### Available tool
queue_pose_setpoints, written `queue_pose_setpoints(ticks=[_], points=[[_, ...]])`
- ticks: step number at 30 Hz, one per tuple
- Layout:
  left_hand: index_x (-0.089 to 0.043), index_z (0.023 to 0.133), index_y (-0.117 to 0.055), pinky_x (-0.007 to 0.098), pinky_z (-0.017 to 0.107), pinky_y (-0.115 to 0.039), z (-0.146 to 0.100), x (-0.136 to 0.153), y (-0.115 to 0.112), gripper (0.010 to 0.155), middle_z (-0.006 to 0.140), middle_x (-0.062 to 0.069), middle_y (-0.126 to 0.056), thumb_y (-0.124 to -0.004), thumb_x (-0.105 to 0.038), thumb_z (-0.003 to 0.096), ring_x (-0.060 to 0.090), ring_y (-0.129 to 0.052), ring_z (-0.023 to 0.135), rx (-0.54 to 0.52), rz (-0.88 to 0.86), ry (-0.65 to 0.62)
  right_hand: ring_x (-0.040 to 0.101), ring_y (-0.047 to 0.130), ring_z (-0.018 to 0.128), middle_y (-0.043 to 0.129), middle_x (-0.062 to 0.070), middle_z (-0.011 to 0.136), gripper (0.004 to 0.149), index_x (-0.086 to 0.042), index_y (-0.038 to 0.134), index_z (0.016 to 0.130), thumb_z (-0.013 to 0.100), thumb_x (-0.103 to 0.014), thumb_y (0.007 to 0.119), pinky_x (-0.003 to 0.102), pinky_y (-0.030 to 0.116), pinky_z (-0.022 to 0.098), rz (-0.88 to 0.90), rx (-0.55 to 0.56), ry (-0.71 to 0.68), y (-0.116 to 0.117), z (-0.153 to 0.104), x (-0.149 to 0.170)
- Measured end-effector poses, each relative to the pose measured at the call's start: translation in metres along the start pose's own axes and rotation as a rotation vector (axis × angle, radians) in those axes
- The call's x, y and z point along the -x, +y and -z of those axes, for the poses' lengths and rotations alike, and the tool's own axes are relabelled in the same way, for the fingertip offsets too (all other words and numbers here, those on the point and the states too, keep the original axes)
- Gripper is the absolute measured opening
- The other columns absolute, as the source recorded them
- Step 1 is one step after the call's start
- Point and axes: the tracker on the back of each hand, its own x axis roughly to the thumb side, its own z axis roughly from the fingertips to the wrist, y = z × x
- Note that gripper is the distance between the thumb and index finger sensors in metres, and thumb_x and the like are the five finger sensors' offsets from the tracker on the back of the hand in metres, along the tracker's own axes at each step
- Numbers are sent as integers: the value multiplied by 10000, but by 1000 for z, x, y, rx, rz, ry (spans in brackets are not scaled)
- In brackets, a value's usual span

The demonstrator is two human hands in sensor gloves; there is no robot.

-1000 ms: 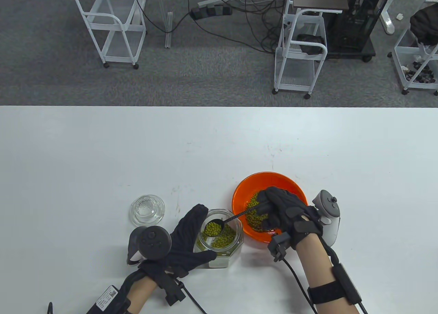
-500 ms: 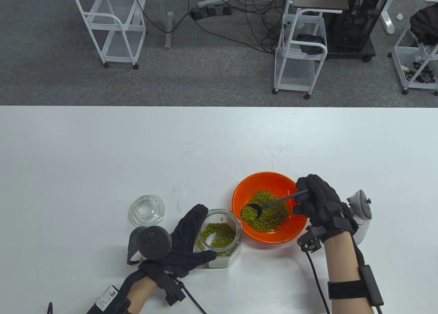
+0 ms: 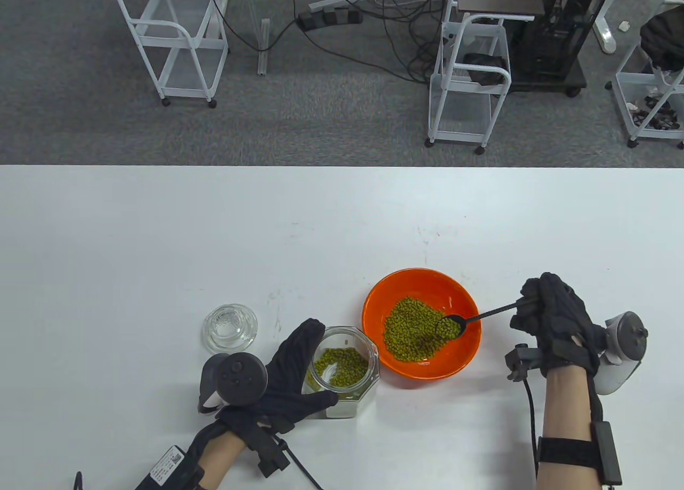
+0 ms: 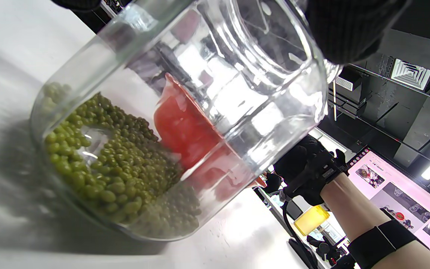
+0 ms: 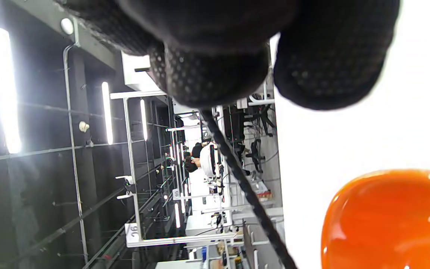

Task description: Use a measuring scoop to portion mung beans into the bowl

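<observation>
we see the right hand (image 3: 556, 319) off the right side of the orange bowl (image 3: 458, 363), its fingers curled tight round the far end of the measuring scoop (image 3: 470, 319). the scoop's long axis runs nearly level across the table view, handle end up and to the right at the hand, cup end down and to the left. the cup sits inside the bowl, over the right edge of the heap of mung beans (image 3: 414, 329), and the thin handle crosses the bowl's right rim. in the right wrist view the twisted black handle (image 5: 245, 186) drops from under the gloved fingers (image 5: 215, 78) toward the bowl (image 5: 383, 220).

the left hand (image 3: 288, 375) grips the glass jar (image 3: 344, 370), thumb along its near side and fingers reaching up round its left wall. the jar stands upright just left of the bowl, close enough that we cannot tell if they touch, and holds a shallow layer of beans (image 4: 103, 164). its glass lid (image 3: 231, 327) lies flat on the white table (image 3: 160, 244), to the jar's left and apart from it.
</observation>
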Motion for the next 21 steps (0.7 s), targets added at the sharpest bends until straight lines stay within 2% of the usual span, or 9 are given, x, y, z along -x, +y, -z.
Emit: queue_pose_setpoints(ticks=[5,11,21], points=[[-194,1183,-88,781,727,-453,0,0,0,1081,1256,245,-196,-785,-648,492,534,-410,1138,0,0,0,76,898,48,964,119,385,419,-114,916,678,576,-459,701,363,933,204,-211,28,-112,13,-5,-16],[-194,1183,-90,782,727,-453,0,0,0,1081,1256,246,-195,-786,-646,492,534,-410,1138,0,0,0,84,889,16,969,126,352,419,-105,933,648,554,-454,721,370,929,176,-416,60,-247,40,-17,-33],[-194,1183,-91,782,726,-453,0,0,0,1079,1256,246,-196,-786,-646,492,534,-410,1138,0,0,0,92,881,-1,971,129,332,419,-99,944,628,542,-450,730,377,925,162,-643,27,-454,81,-41,-58]])
